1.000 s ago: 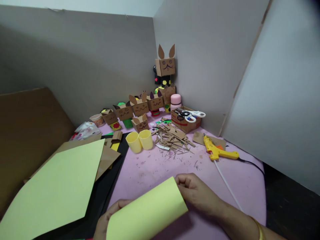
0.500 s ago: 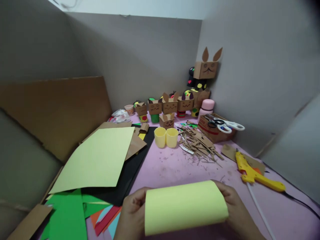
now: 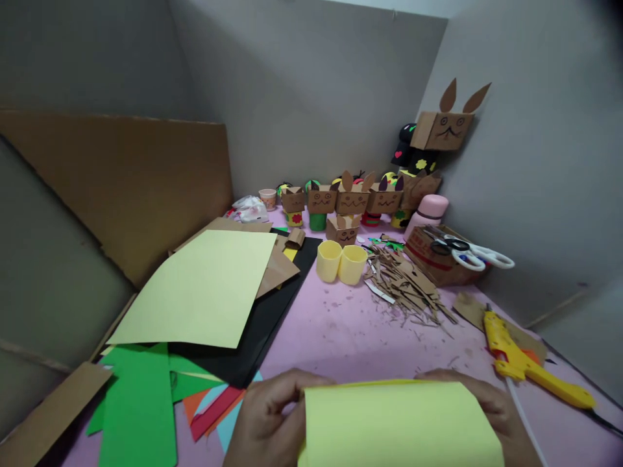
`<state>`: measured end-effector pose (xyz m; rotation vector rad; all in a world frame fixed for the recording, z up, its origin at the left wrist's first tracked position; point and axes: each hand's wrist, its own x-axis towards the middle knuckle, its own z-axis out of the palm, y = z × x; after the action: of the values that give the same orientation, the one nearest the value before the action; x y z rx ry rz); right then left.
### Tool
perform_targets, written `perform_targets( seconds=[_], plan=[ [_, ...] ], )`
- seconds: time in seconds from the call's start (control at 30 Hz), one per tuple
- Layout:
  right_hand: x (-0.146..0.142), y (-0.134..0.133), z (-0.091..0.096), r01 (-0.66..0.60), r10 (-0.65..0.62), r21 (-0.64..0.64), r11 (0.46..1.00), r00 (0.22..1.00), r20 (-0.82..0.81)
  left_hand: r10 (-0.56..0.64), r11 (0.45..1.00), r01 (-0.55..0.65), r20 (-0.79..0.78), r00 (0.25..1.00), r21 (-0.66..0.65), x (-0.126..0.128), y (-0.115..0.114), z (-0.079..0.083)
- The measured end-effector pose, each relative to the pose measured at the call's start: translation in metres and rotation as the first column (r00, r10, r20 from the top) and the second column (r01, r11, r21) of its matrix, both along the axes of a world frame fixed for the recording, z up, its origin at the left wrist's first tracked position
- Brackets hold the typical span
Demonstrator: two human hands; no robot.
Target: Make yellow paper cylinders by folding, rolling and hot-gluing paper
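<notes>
Both hands grip a sheet of yellow paper [image 3: 399, 425] curved into a wide roll, low at the front of the table. My left hand [image 3: 275, 415] is closed round its left end, with the thumb against the near side and fingers over the top. At the right end, my right hand [image 3: 491, 408] holds the paper from behind, its fingertips partly hidden. Beyond the roll, two short yellow paper tubes [image 3: 329, 261] stand upright side by side, touching. A yellow glue gun [image 3: 523, 363] lies to the right of my right hand.
Left are a large yellow sheet [image 3: 199, 292] over black sheets [image 3: 287, 311], and green sheets [image 3: 139, 408]. Cardboard scraps [image 3: 403, 282] are heaped right of the tubes. Scissors [image 3: 470, 250] rest on a cardboard box [image 3: 428, 259]. Several cardboard animal figures [image 3: 353, 198] and a pink bottle [image 3: 428, 214] stand behind.
The view has turned slightly left and tilted. The yellow roll and both hands now sit lower and further right in the picture, the roll's lower edge out of frame.
</notes>
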<state>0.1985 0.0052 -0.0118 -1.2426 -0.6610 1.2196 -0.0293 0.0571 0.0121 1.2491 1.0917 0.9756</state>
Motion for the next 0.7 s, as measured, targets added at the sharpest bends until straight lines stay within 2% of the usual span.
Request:
perform_targets(
  seconds=[0.1, 0.2, 0.3, 0.47, 0.6, 0.7],
  plan=[
    [-0.008, 0.01, 0.005, -0.111, 0.11, -0.059, 0.992, 0.994, -0.021, 0.061, 0.964, -0.022, 0.136, 0.989, -0.267, 0.008, 0.007, -0.005],
    [-0.015, 0.021, 0.004, -0.194, 0.188, -0.054, 0.979, 0.977, -0.104, 0.091, 0.935, -0.013, 0.203, 0.975, -0.354, 0.013, 0.015, -0.01],
    [-0.018, 0.026, 0.0, -0.245, 0.241, -0.013, 0.97, 0.962, -0.129, 0.081, 0.939, -0.001, 0.217, 0.973, -0.345, 0.013, 0.02, -0.012],
    [-0.016, 0.025, -0.01, -0.275, 0.275, 0.022, 0.961, 0.961, -0.037, 0.001, 0.931, 0.082, 0.226, 0.974, -0.356, 0.008, 0.027, -0.019],
    [-0.01, 0.027, -0.015, -0.232, 0.232, 0.016, 0.973, 0.973, 0.001, 0.108, 0.957, -0.034, 0.249, 0.962, -0.287, 0.005, 0.033, -0.027],
    [0.003, 0.043, -0.005, -0.132, 0.134, -0.03, 0.991, 0.989, 0.062, 0.228, 0.941, -0.154, 0.228, 0.947, -0.301, 0.004, 0.035, -0.028]
  ],
)
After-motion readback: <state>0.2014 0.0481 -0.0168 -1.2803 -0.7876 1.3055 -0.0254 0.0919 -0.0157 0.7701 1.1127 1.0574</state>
